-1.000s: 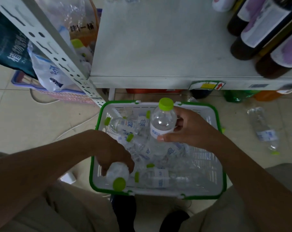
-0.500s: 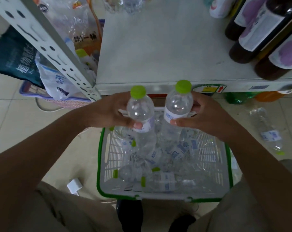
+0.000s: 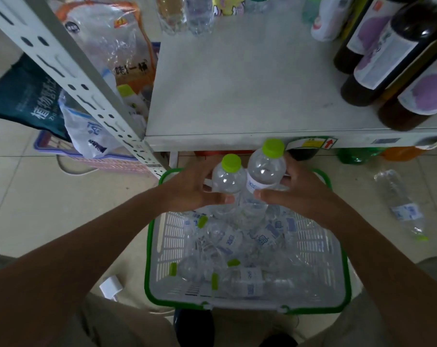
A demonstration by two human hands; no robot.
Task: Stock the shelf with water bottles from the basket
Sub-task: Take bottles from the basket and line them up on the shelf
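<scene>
My left hand (image 3: 191, 189) grips a clear water bottle with a green cap (image 3: 228, 177), held upright. My right hand (image 3: 304, 192) grips a second green-capped water bottle (image 3: 265, 169), also upright. The two bottles touch side by side above the far end of the basket, just below the shelf's front edge. The white basket with a green rim (image 3: 159, 249) stands on the floor between my legs and holds several more clear bottles (image 3: 237, 269) lying on their sides. The grey shelf (image 3: 237, 83) is bare in its middle.
Dark wine bottles (image 3: 377, 58) stand on the shelf's right side; clear bottles (image 3: 185, 13) stand at its back. The perforated shelf post (image 3: 87, 96) slants on the left, with plastic bags (image 3: 107, 46) behind it. A loose bottle (image 3: 398, 199) lies on the floor right; a white plug (image 3: 111, 288) lies left.
Both hands lifted their bottles out of the basket and upright, then brought them together until the bottles touch, near the shelf's front edge.
</scene>
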